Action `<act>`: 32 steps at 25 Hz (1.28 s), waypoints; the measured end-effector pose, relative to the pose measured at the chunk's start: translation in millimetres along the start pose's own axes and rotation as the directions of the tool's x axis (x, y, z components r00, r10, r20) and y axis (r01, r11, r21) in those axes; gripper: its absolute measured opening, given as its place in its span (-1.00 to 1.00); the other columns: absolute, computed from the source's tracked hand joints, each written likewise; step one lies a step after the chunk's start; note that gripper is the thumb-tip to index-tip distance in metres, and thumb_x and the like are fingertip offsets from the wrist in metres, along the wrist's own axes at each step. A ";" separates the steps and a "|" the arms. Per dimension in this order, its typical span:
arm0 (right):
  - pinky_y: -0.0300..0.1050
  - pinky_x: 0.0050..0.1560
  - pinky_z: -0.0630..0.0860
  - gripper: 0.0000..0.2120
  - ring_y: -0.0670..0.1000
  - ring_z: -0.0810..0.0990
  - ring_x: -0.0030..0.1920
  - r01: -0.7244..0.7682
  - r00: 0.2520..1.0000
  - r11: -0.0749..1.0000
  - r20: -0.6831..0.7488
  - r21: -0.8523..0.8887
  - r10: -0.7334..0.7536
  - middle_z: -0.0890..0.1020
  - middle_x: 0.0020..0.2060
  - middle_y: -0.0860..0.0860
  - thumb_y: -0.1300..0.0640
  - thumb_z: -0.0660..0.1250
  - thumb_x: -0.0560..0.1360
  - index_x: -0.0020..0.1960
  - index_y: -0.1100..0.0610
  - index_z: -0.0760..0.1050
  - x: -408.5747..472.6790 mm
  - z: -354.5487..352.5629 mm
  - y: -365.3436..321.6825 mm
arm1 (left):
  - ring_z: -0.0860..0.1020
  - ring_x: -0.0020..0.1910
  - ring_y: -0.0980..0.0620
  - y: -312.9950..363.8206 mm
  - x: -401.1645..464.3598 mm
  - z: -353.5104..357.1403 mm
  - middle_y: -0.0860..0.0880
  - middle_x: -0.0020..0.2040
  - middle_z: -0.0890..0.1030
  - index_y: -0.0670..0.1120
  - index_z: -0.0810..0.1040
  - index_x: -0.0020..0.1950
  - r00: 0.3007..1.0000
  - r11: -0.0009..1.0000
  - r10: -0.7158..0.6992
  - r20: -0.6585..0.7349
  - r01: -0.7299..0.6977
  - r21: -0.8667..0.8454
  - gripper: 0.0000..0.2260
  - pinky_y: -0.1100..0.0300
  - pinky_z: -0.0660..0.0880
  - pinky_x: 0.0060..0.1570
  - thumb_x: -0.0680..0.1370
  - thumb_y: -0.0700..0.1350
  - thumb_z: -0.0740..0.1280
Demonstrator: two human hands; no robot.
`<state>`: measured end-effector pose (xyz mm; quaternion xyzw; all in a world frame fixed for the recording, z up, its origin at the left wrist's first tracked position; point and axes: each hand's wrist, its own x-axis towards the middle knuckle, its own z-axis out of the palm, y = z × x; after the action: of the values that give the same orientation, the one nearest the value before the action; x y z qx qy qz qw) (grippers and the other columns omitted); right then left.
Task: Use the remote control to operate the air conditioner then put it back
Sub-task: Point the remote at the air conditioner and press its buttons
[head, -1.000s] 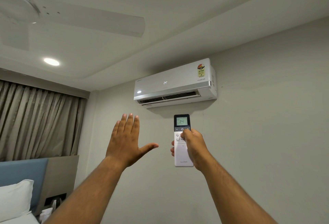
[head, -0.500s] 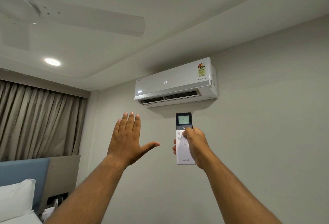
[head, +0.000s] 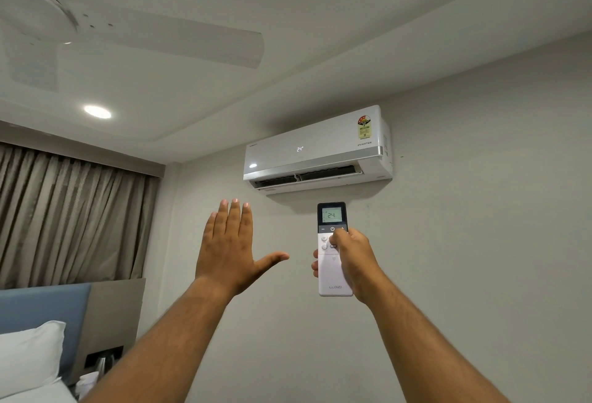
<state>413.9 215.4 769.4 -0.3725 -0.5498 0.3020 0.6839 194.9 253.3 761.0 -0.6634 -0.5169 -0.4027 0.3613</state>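
Overhead, the wall-mounted air conditioner [head: 317, 149] reads "24" and "INVERTER"; its sticker's print is too small to read. Just below it, the right hand [head: 354, 261] grips the upright "LLOYD" remote control [head: 332, 250], screen showing "24", thumb by the power button. The left hand [head: 230, 248] is raised, fingers spread, empty.

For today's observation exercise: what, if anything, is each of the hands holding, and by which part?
The right hand grips the remote control around its lower body, thumb on the upper buttons. The left hand is open and holds nothing.
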 end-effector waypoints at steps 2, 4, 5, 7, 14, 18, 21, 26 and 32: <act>0.05 -0.29 0.66 -0.85 0.20 0.65 -0.36 0.004 1.000 1.000 0.001 -0.002 -0.004 0.66 -0.19 0.28 0.17 0.17 0.54 0.05 0.17 0.45 -0.2 0.1 -0.5 | -0.21 0.55 -0.18 0.6 0.3 0.3 -0.20 0.59 -0.15 -0.16 -0.29 0.51 1.000 1.000 -0.010 -0.003 0.010 -0.002 0.08 -0.07 -0.19 0.51 0.25 0.60 -0.34; 0.06 -0.26 0.66 -0.85 0.20 0.65 -0.35 0.002 1.000 1.000 0.000 -0.005 -0.002 0.66 -0.18 0.28 0.16 0.17 0.55 0.07 0.16 0.45 -0.3 -0.2 -0.9 | -0.22 0.55 -0.17 0.9 0.2 0.8 -0.20 0.59 -0.15 -0.16 -0.28 0.51 1.000 1.000 -0.013 0.001 0.013 -0.005 0.08 -0.07 -0.19 0.51 0.25 0.60 -0.34; 0.06 -0.26 0.66 -0.85 0.20 0.66 -0.34 0.001 1.000 1.000 -0.002 -0.009 -0.001 0.67 -0.17 0.28 0.15 0.17 0.56 0.07 0.15 0.45 -0.6 -0.5 -0.9 | -0.22 0.55 -0.17 1.3 0.0 1.1 -0.20 0.59 -0.15 -0.16 -0.28 0.51 1.000 1.000 -0.012 0.004 0.012 -0.006 0.08 -0.07 -0.19 0.51 0.25 0.60 -0.33; 0.06 -0.25 0.67 -0.85 0.20 0.65 -0.33 0.001 1.000 1.000 -0.003 -0.008 -0.001 0.66 -0.16 0.29 0.14 0.17 0.56 0.08 0.15 0.45 -0.6 -1.2 -1.1 | -0.22 0.55 -0.17 2.1 -0.1 1.4 -0.20 0.59 -0.15 -0.17 -0.27 0.52 1.000 1.000 -0.008 0.006 0.008 -0.008 0.09 -0.07 -0.19 0.52 0.25 0.60 -0.32; 0.04 -0.29 0.66 -0.85 0.18 0.66 -0.38 0.006 1.000 1.000 -0.003 0.002 -0.006 0.66 -0.20 0.28 0.16 0.17 0.54 0.05 0.17 0.45 -1.2 -3.2 0.1 | -0.23 0.55 -0.18 3.4 -1.0 -0.2 -0.20 0.59 -0.16 -0.17 -0.25 0.53 1.000 1.000 -0.005 0.016 0.005 0.001 0.11 -0.07 -0.19 0.52 0.24 0.60 -0.35; 0.07 -0.29 0.66 -0.84 0.20 0.65 -0.39 -0.003 1.000 1.000 -0.005 0.007 0.003 0.66 -0.22 0.28 0.17 0.17 0.52 0.05 0.18 0.44 -0.8 -3.7 0.8 | -0.23 0.55 -0.17 4.0 -1.0 0.1 -0.20 0.59 -0.16 -0.17 -0.24 0.54 1.000 1.000 -0.008 0.021 0.008 0.004 0.11 -0.07 -0.19 0.53 0.24 0.60 -0.36; 0.04 -0.31 0.66 -0.85 0.19 0.66 -0.39 -0.002 1.000 1.000 -0.005 0.004 0.002 0.66 -0.22 0.27 0.16 0.17 0.52 0.04 0.17 0.45 -0.9 -4.2 1.1 | -0.23 0.55 -0.17 4.4 -0.9 -0.1 -0.20 0.59 -0.16 -0.17 -0.24 0.54 1.000 1.000 -0.009 0.024 0.009 -0.003 0.11 -0.07 -0.19 0.52 0.24 0.60 -0.35; 0.01 -0.35 0.65 -0.88 0.15 0.67 -0.41 0.003 1.000 1.000 -0.011 -0.001 -0.003 0.67 -0.22 0.26 0.16 0.18 0.54 0.02 0.13 0.46 -1.7 -5.0 1.3 | -0.23 0.55 -0.17 4.6 -0.7 -1.9 -0.20 0.59 -0.16 -0.17 -0.23 0.54 1.000 1.000 -0.010 0.026 0.010 -0.002 0.12 -0.08 -0.18 0.53 0.23 0.60 -0.36; -0.02 -0.39 0.63 -0.88 0.15 0.66 -0.43 0.010 1.000 1.000 -0.002 0.005 -0.010 0.66 -0.24 0.26 0.17 0.18 0.53 0.01 0.15 0.46 -3.1 -4.7 -1.6 | -0.23 0.55 -0.17 3.7 -0.5 -4.3 -0.20 0.59 -0.16 -0.17 -0.23 0.54 1.000 1.000 -0.011 0.022 0.011 -0.010 0.12 -0.07 -0.19 0.52 0.23 0.60 -0.35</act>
<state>417.8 211.1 768.6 -0.3687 -0.5502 0.2996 0.6868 197.7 248.5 762.1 -0.6670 -0.5223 -0.3999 0.3499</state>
